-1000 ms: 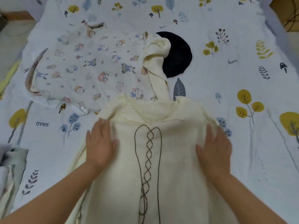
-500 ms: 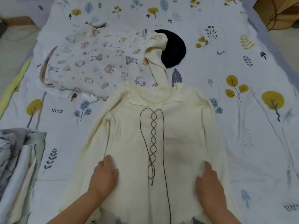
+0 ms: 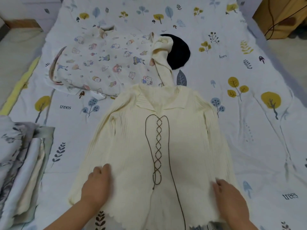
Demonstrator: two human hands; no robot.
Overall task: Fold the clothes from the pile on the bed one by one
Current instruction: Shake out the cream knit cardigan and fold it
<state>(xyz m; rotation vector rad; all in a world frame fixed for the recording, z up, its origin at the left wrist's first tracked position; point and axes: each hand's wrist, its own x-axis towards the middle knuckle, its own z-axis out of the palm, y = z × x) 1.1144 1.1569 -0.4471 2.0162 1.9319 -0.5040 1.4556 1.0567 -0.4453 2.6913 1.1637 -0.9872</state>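
A cream ribbed sweater (image 3: 186,146) with brown criss-cross lacing lies face up, spread flat on the bed. One cream sleeve (image 3: 163,55) trails away from the collar toward the far side. My left hand (image 3: 97,185) rests flat on the sweater's lower left part. My right hand (image 3: 230,198) lies flat on its lower right part near the scalloped hem. Beyond the sweater lie a white cartoon-print garment (image 3: 103,63) and a dark navy item (image 3: 179,52), partly under the cream sleeve.
The bed sheet (image 3: 257,130) is white with tree and leaf prints. A stack of folded grey and white fabrics (image 3: 18,163) sits at the left edge. A brown cardboard box (image 3: 282,15) with a cable stands at the far right corner.
Both hands slid down the sweater from the shoulders to the lower part near the hem, smoothing it flat. The view tilted so more of the sweater shows.
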